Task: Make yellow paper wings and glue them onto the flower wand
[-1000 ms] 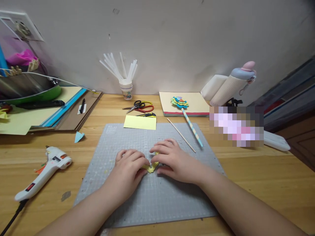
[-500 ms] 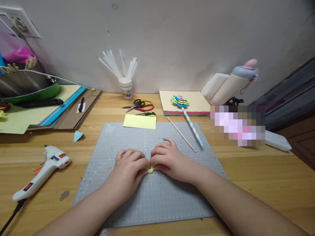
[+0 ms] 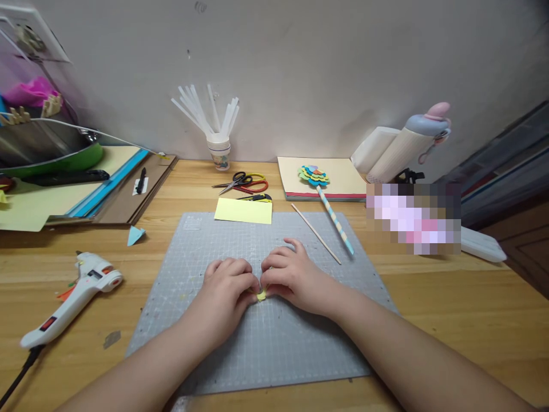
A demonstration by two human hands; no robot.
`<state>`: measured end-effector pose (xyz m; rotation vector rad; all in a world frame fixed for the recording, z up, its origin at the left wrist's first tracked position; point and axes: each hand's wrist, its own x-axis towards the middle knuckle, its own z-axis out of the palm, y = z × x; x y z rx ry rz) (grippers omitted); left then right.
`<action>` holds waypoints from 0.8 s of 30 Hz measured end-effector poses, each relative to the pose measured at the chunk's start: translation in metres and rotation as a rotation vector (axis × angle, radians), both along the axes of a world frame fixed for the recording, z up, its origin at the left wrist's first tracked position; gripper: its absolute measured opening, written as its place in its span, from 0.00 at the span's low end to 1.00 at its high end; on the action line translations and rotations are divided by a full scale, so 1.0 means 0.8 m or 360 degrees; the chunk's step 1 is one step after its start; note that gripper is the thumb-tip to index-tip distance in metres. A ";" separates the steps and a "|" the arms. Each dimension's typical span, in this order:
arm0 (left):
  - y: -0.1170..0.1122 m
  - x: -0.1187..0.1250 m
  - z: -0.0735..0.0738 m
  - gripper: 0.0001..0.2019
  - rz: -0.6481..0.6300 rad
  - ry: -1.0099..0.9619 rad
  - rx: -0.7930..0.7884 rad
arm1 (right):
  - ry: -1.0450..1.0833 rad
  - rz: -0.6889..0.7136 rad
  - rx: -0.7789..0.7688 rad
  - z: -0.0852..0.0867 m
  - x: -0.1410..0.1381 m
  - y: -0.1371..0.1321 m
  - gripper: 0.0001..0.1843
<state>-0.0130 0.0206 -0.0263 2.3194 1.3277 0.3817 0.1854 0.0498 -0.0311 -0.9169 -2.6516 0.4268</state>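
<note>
Over the middle of the grey cutting mat (image 3: 300,349), my left hand (image 3: 229,289) and my right hand (image 3: 294,274) meet at a small piece of yellow paper (image 3: 261,295). Each hand is closed, pinching one side of it between thumb and fingers. Only the paper's middle shows; its ends are hidden by my fingers. Beyond my hands, a yellow paper strip (image 3: 243,211) lies across the mat's far edge. A thin wooden stick (image 3: 316,234) rests on the mat, beside a striped stick (image 3: 335,220) topped with a colourful layered paper flower (image 3: 314,176).
Left of the mat lies a white glue gun (image 3: 77,297) with its cord, near a blue paper scrap (image 3: 135,235). Scissors (image 3: 240,182), a box cutter (image 3: 259,198) and a paper cup (image 3: 220,154) of white sticks are behind. A bottle (image 3: 403,146) leans at back right.
My hands have drawn slightly closer together, and less of the yellow paper shows between them. The other things on the table stay where they were.
</note>
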 end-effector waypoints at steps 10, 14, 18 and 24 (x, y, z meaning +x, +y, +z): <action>-0.003 -0.003 0.004 0.06 0.0041 -0.0002 0.0011 | -0.0001 0.0025 -0.0126 0.008 0.005 -0.002 0.03; 0.000 -0.011 0.011 0.06 -0.0003 0.0070 0.0082 | 0.0011 -0.0018 -0.0146 0.011 0.015 0.002 0.06; 0.007 -0.021 0.015 0.07 -0.0066 0.0125 0.0165 | -0.0038 -0.0051 -0.0036 0.009 0.021 0.008 0.08; 0.015 -0.021 0.012 0.12 -0.0145 0.0128 0.0182 | -0.0062 -0.0023 0.0040 0.006 0.018 0.006 0.15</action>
